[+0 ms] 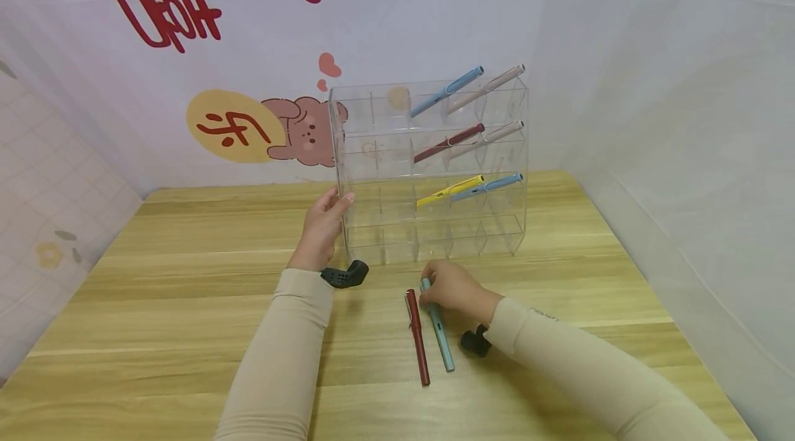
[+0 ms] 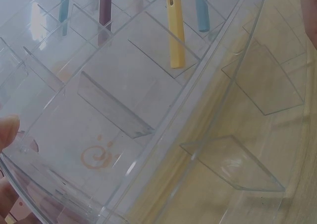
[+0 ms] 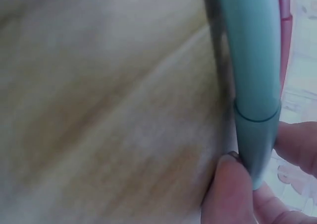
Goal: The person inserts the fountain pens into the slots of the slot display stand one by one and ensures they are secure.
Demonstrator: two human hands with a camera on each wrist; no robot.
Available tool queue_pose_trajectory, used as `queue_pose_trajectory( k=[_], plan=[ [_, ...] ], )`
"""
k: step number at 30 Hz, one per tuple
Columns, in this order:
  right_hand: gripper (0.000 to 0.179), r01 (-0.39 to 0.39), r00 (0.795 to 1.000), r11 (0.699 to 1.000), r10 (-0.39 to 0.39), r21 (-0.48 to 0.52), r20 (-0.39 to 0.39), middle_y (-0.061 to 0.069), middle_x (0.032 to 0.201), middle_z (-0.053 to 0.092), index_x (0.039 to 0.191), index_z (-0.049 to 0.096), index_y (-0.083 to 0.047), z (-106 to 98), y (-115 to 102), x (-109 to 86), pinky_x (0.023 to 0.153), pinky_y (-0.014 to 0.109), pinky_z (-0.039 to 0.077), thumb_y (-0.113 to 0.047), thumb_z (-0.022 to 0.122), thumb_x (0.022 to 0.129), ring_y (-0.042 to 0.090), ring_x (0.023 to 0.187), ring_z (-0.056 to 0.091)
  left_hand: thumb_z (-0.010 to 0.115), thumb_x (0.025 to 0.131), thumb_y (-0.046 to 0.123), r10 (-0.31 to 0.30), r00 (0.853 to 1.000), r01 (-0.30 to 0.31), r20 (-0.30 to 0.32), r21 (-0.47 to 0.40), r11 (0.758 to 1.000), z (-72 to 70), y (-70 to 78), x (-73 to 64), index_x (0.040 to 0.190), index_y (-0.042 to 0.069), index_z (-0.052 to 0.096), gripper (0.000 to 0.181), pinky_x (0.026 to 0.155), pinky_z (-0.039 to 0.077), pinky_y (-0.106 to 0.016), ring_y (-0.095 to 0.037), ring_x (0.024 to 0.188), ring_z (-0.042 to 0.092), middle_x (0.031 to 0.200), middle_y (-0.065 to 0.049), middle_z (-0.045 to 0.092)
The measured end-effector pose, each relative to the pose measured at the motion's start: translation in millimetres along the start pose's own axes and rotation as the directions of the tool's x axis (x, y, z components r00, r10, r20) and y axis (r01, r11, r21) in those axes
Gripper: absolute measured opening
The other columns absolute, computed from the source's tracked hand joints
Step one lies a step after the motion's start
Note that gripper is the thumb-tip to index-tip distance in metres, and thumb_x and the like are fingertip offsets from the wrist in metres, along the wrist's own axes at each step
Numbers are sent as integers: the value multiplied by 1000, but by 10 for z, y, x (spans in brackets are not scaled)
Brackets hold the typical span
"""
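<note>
A clear acrylic pen rack (image 1: 381, 248) with tiers of compartments stands upright on the table. My left hand (image 1: 319, 230) grips its left side edge, thumb in front; in the left wrist view the thumb (image 2: 9, 131) shows at that edge. Below the rack, my right hand (image 1: 458, 289) pinches the cap end of a teal pen (image 1: 441, 337). Close up in the right wrist view, the teal pen (image 3: 255, 60) sits between thumb and fingers. Just left of it lies a dark red pen (image 1: 418, 341), roughly parallel, its clip toward the rack.
Several pens lean in the rack's middle and right columns, among them a yellow pen (image 1: 450, 190), a maroon pen (image 1: 448, 144) and a light blue pen (image 1: 447, 92). A white printed cloth (image 1: 435, 6) hangs behind the wooden table (image 1: 186, 303). Each wrist carries a small black camera.
</note>
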State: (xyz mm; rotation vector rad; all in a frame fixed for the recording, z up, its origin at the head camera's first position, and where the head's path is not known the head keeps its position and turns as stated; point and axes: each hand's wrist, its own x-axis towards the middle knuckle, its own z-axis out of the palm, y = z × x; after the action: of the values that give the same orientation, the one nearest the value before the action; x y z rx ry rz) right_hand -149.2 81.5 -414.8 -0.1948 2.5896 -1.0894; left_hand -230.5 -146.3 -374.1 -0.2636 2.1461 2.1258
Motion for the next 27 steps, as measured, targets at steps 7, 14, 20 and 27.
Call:
queue_pose_trajectory(
  k=[7, 14, 20, 27],
  plan=[
    [18, -39, 999, 983, 40, 181, 1, 9, 84, 63, 96, 59, 1, -81, 57, 24, 55, 26, 48, 1, 67, 80, 15, 62, 54, 59, 97, 34, 8, 1000, -7, 4, -11, 1000, 10, 2, -2, 151, 17, 35, 61, 111, 30, -48, -26, 134, 37, 149, -9, 37],
    [31, -49, 996, 950, 71, 310, -61, 16, 96, 61, 110, 57, 5, -205, 78, 48, 55, 32, 52, -2, 66, 81, 18, 64, 56, 58, 97, 34, 6, 1000, -6, 7, -1, 1000, 3, -1, -10, 151, 18, 33, 62, 112, 29, -49, -26, 134, 37, 148, -9, 37],
    [34, -66, 989, 927, 110, 369, -101, 15, 98, 57, 116, 56, 2, -320, 48, 19, 60, 35, 54, -4, 61, 83, 21, 65, 57, 58, 97, 36, 2, 1000, -2, 1, 6, 1000, 5, 14, -33, 152, 19, 32, 63, 112, 29, -48, -26, 135, 36, 149, -8, 36],
    [34, 3, 975, 881, 102, 473, -196, 10, 97, 50, 119, 52, 3, -484, 13, -28, 68, 38, 57, -5, 61, 87, 18, 72, 57, 58, 97, 35, 8, 1000, -8, 6, -1, 1000, 8, 20, -34, 152, 18, 31, 64, 112, 30, -46, -26, 136, 36, 151, -9, 35]
  ],
)
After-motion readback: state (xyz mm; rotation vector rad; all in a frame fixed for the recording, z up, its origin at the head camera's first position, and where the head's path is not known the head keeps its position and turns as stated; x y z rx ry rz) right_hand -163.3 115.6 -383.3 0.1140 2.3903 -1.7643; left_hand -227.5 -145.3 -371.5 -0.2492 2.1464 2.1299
